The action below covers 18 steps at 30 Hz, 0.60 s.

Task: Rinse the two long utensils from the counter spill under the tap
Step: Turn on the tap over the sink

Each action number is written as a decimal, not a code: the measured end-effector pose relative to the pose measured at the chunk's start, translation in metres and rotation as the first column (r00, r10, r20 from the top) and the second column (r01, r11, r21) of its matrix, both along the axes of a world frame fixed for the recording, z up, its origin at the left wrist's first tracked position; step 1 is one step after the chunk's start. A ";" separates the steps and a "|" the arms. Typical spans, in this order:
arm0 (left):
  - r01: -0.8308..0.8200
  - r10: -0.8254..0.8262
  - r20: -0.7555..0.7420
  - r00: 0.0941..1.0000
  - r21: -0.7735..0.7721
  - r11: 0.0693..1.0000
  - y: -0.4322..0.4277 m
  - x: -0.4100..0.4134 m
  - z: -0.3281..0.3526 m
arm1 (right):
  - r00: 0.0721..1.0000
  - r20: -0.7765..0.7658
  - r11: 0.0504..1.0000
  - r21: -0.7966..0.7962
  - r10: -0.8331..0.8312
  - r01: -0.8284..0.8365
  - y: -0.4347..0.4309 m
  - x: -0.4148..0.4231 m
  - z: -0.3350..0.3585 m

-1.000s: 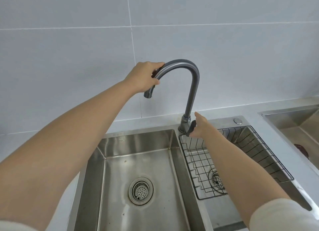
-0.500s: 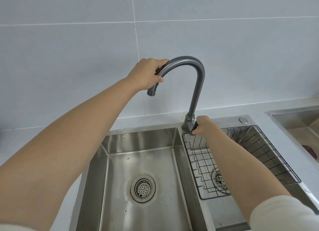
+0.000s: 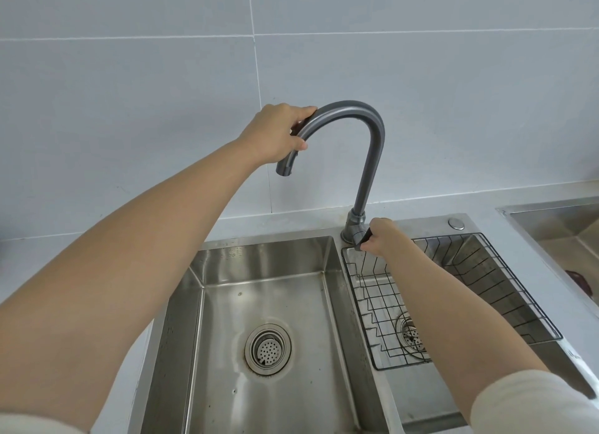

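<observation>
The pale tiled wall (image 3: 421,93) fills the back of my view, and below it the grey counter (image 3: 246,224) carries a steel double sink: a big smooth basin (image 3: 259,304) toward the left with a round perforated drain (image 3: 267,349), and a narrower basin to the right holding a black wire rack (image 3: 486,271). The dark matte tap (image 3: 372,161) rises from the sink's back edge between the two basins, arches up and curves left, so its spout opening hangs over the back of the big basin. My left hand (image 3: 275,133) is wrapped around the arch just above the spout. My right hand (image 3: 381,237), the nearer one to the base, has its fingers closed on the small dark lever there. No water runs, so I judge the lever is the next thing to move. The two long utensils are nowhere in my sight; neither grip holds them, and they must lie off past the counter's visible edges.
</observation>
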<state>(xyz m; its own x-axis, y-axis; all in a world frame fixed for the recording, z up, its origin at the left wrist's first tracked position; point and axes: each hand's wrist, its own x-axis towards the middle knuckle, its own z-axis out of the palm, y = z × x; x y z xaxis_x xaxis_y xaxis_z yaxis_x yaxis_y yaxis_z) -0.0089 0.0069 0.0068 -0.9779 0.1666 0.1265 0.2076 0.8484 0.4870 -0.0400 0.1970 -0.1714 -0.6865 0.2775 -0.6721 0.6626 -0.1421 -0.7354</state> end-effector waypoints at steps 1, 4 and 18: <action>0.000 0.000 0.000 1.000 -0.003 1.000 0.000 0.000 0.000 | 1.000 -0.002 1.000 -0.025 -0.013 0.013 0.001 0.000 -0.001; -0.002 0.002 0.002 1.000 -0.004 1.000 0.000 0.000 0.001 | 0.996 0.002 0.987 -0.137 -0.085 0.085 0.000 0.003 0.000; 0.000 0.000 0.000 1.000 0.008 1.000 0.000 -0.001 -0.001 | 0.986 -0.007 0.951 -0.264 -0.169 0.161 -0.002 0.008 0.000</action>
<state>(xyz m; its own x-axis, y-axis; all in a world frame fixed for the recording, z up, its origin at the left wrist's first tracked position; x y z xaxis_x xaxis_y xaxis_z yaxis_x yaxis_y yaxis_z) -0.0094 0.0067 0.0060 -0.9779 0.1656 0.1279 0.2076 0.8446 0.4935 -0.0322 0.1946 -0.1715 -0.6663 0.2060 -0.7167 0.5923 -0.4378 -0.6765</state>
